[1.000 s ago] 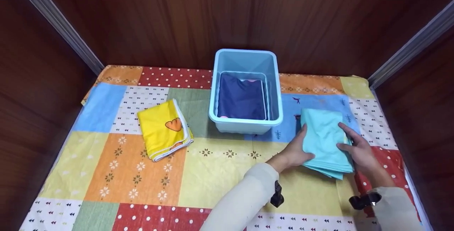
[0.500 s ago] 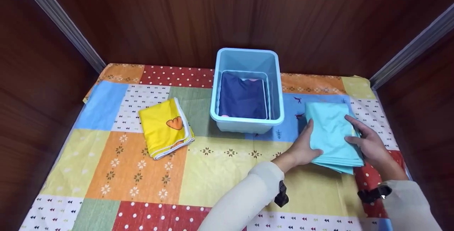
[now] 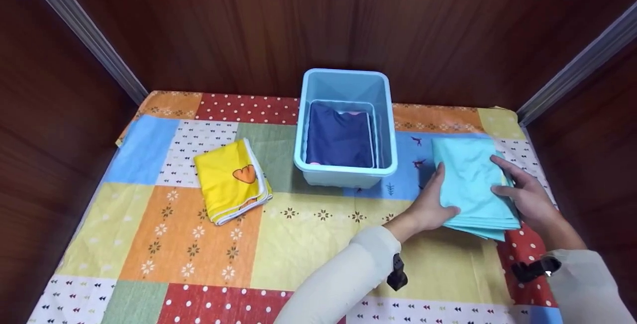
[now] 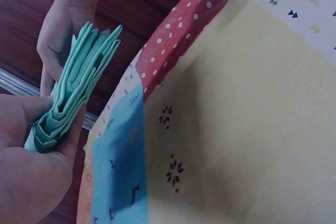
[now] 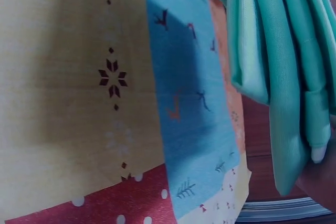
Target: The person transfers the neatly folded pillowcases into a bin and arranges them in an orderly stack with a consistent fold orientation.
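Two edges of the folded teal cloth (image 3: 470,177) are pinched in the head view, left hand (image 3: 429,203) on one and right hand (image 3: 533,198) on the other. It's over the right part of the patchwork-covered worktop (image 3: 318,257), and my guess is both sides are held so the layers don't slide apart. Light blue bin (image 3: 347,168) stands at the back middle by the wooden wall (image 3: 224,30), open side up, navy cloth (image 3: 338,137) lying in the bottom with bits of pink at its edges. Can't tell what's under that. Yellow cloth (image 3: 224,177), also folded, lies well to the left of the bin, probably handy for keeping it out of the hands' way. Left wrist view gets the teal stack edge-on: thumb one side, fingers the other, and with that shadow it looks lifted off the worktop. Right wrist view is mostly the folds hanging down, with just a bit of hand at the edge, so no judging the grip from there.
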The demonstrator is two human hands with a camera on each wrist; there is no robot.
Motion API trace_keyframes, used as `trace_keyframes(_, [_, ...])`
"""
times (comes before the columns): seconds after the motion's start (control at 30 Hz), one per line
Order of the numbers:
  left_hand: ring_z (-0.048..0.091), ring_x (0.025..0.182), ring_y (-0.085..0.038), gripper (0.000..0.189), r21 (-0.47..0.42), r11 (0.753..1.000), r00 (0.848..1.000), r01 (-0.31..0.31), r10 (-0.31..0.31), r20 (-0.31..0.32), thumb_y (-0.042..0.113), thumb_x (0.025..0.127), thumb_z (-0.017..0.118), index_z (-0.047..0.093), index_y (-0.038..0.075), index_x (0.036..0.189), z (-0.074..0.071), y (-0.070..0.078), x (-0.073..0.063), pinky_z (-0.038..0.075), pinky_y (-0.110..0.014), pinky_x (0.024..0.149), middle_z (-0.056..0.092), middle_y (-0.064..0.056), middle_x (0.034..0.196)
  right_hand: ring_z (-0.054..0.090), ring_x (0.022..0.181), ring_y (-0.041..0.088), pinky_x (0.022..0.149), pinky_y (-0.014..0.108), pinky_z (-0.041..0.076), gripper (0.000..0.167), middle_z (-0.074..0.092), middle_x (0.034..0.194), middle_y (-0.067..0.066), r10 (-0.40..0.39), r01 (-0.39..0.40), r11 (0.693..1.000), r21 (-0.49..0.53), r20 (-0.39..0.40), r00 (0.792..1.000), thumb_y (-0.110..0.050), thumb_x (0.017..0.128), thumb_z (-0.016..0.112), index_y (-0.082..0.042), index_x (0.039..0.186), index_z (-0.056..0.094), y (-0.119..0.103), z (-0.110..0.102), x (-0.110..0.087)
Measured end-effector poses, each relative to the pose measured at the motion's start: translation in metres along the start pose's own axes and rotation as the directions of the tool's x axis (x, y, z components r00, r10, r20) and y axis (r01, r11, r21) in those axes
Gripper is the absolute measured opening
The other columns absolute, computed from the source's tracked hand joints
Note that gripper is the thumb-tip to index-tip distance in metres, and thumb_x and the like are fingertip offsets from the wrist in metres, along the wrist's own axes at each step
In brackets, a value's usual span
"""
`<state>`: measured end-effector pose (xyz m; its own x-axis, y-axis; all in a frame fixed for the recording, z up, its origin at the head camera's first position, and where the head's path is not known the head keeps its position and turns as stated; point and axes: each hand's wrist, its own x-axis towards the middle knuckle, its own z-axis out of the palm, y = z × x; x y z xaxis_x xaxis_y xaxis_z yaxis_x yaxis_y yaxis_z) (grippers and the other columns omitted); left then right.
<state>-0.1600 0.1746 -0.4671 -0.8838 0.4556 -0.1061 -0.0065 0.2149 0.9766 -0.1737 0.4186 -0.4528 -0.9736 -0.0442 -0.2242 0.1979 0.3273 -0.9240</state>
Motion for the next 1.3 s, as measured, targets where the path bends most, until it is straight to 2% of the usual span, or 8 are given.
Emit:
trace_keyframes(0.17, [0.014, 0.154, -0.013, 0.096, 0.01, 1.0, 1.0, -0.028, 0.028, 0.008, 0.007, 0.094, 0.071, 0.009, 0.015, 0.165, -0.005, 0.008, 0.002, 0.026, -0.019, 0.116, 0.013, -0.003, 0.17, 0.007, 0.147, 0.019, 0.091, 0.005, 0.036, 0.069, -0.005, 0.171, 0.008, -0.024, 0.024, 0.999, 0.021, -0.002, 1.0, 0.0, 0.101, 0.056, -0.026, 0.16, 0.034, -0.007, -0.002, 0.0])
trace_keyframes(0.33, [0.012, 0.154, -0.014, 0.096, 0.01, 0.999, 0.999, -0.032, 0.032, 0.021, 0.008, 0.094, 0.071, 0.007, 0.017, 0.165, -0.011, 0.015, 0.002, 0.029, -0.021, 0.116, 0.011, -0.001, 0.17, 0.006, 0.146, 0.019, 0.091, 0.006, 0.04, 0.069, -0.007, 0.172, 0.006, -0.033, 0.032, 0.998, 0.056, 0.006, 0.999, 0.002, 0.101, 0.056, -0.025, 0.16, 0.035, -0.015, -0.003, 0.001])
trace_keyframes(0.6, [0.012, 0.154, -0.012, 0.095, 0.027, 0.998, 0.998, -0.063, 0.063, 0.019, 0.01, 0.096, 0.07, 0.006, 0.016, 0.165, -0.015, 0.023, 0.0, 0.03, -0.021, 0.116, 0.01, -0.001, 0.17, 0.015, 0.137, 0.024, 0.075, 0.013, 0.051, 0.067, -0.005, 0.171, 0.004, 0.023, -0.023, 0.998, 0.053, 0.003, 1.0, -0.009, 0.101, 0.061, -0.032, 0.159, 0.036, -0.032, -0.006, -0.003])
trace_keyframes(0.87, [0.014, 0.154, -0.012, 0.097, 0.029, 0.998, 0.999, -0.048, 0.049, -0.004, 0.009, 0.094, 0.072, 0.007, 0.016, 0.165, -0.017, 0.036, -0.004, 0.028, -0.02, 0.115, 0.01, 0.0, 0.17, 0.014, 0.139, 0.029, 0.08, 0.012, 0.05, 0.066, -0.005, 0.171, 0.009, 0.012, -0.013, 0.998, -0.056, -0.007, 1.0, -0.013, 0.104, 0.059, -0.034, 0.16, 0.032, -0.042, -0.009, -0.005])
trace_keyframes(1.0, [0.013, 0.154, -0.012, 0.098, 0.044, 0.997, 0.998, -0.057, 0.057, -0.014, 0.009, 0.093, 0.073, 0.007, 0.014, 0.165, -0.018, 0.042, -0.005, 0.025, -0.018, 0.115, 0.01, -0.001, 0.17, 0.012, 0.139, 0.026, 0.079, 0.011, 0.049, 0.065, -0.004, 0.171, 0.005, 0.013, -0.013, 0.999, -0.049, -0.005, 1.0, -0.015, 0.104, 0.059, -0.034, 0.16, 0.033, -0.047, -0.01, -0.006])
trace_keyframes(1.1, [0.014, 0.154, -0.013, 0.098, 0.047, 0.997, 0.998, -0.063, 0.064, -0.019, 0.008, 0.092, 0.073, 0.008, 0.013, 0.165, -0.021, 0.045, -0.005, 0.024, -0.018, 0.116, 0.01, -0.003, 0.17, 0.011, 0.141, 0.024, 0.084, 0.009, 0.046, 0.065, 0.001, 0.171, 0.002, -0.014, 0.014, 0.999, -0.036, -0.002, 1.0, -0.012, 0.103, 0.06, -0.032, 0.16, 0.034, -0.051, -0.009, -0.007])
trace_keyframes(1.23, [0.014, 0.154, -0.014, 0.098, 0.043, 0.997, 0.998, -0.059, 0.06, -0.023, 0.009, 0.092, 0.074, 0.008, 0.014, 0.165, -0.024, 0.048, -0.007, 0.024, -0.018, 0.116, 0.011, -0.004, 0.17, 0.01, 0.143, 0.025, 0.09, 0.007, 0.04, 0.065, 0.005, 0.171, 0.001, -0.04, 0.039, 0.997, -0.072, -0.007, 0.999, -0.013, 0.103, 0.06, -0.032, 0.16, 0.035, -0.055, -0.008, -0.008])
trace_keyframes(1.3, [0.015, 0.154, -0.015, 0.098, 0.039, 0.997, 0.998, -0.062, 0.063, -0.023, 0.009, 0.092, 0.074, 0.008, 0.013, 0.165, -0.026, 0.05, -0.008, 0.025, -0.019, 0.116, 0.011, -0.004, 0.17, 0.01, 0.143, 0.026, 0.089, 0.007, 0.041, 0.064, 0.004, 0.171, 0.001, -0.032, 0.031, 0.996, -0.088, -0.01, 0.999, -0.015, 0.103, 0.059, -0.033, 0.16, 0.034, -0.057, -0.007, -0.008])
